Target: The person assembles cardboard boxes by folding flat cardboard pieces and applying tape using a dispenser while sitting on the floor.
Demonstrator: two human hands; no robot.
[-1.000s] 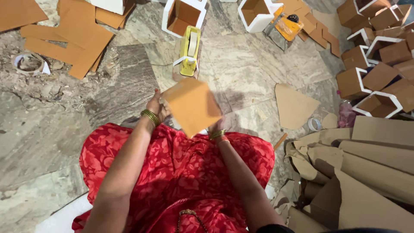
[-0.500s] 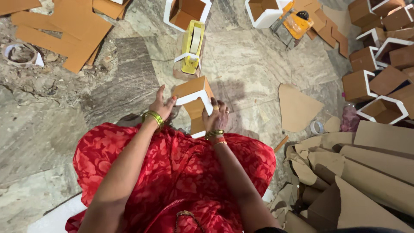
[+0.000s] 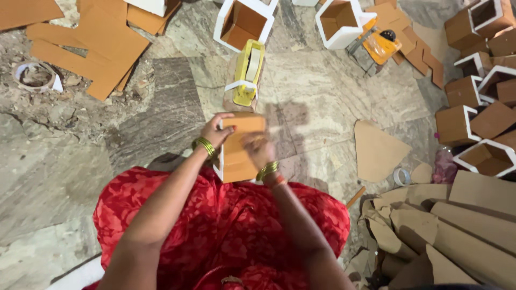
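Observation:
A small brown cardboard box with white edging is held over my lap, above the marble floor. My left hand grips its upper left edge. On the box's right side my right hand presses against it, blurred by motion. Both wrists wear gold bangles. Just beyond the box, a yellow tape dispenser with a white roll stands on the floor.
Open white-edged cardboard boxes stand at the top and stacked at the right. Flat cardboard sheets lie top left, rolled cardboard bottom right. A tape roll lies at left, a cut cardboard piece and small roll at right.
The box was turned from its flat brown face, through showing its open side, to a closed brown side. My hands shifted round it and lowered it toward my lap.

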